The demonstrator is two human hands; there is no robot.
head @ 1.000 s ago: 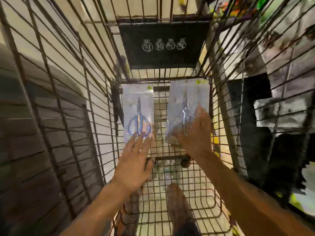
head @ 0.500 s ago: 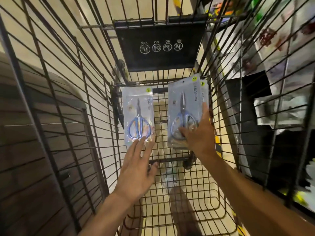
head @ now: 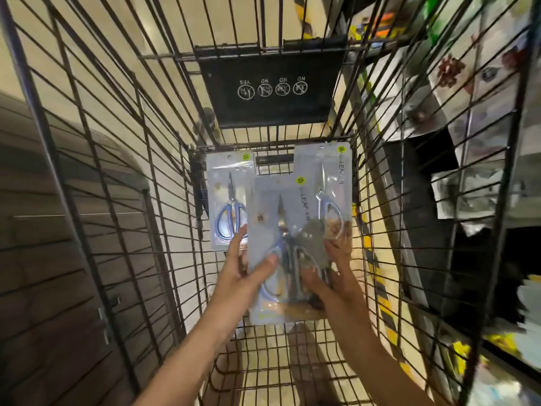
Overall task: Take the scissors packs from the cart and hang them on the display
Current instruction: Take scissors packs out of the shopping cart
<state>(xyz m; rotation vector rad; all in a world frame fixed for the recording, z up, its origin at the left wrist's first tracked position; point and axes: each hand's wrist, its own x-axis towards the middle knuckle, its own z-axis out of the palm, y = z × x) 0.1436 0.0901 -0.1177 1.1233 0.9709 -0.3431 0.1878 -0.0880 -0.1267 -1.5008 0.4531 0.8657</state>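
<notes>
Three clear scissors packs with blue-handled scissors are in the wire cart [head: 377, 230]. The front scissors pack [head: 272, 206] is raised toward me. My left hand [head: 243, 276] grips its lower left, thumb on top. My right hand [head: 333, 276] holds its lower right, partly behind the plastic. A second pack [head: 336, 183] sits behind it on the right, its lower end by my right fingers; I cannot tell whether they hold it. The third pack [head: 227, 200] lies at the cart's left, just beyond my left fingertips.
A black placard [head: 272, 92] with round icons hangs on the cart's far wall. Store shelves with goods [head: 483, 112] stand to the right, outside the wires. A brown slatted panel [head: 44, 244] is on the left. Tiled floor shows under the cart.
My right hand has drawn one pack from the right side toward me. My left hand left the edge of the left pack and closed on this pack.
</notes>
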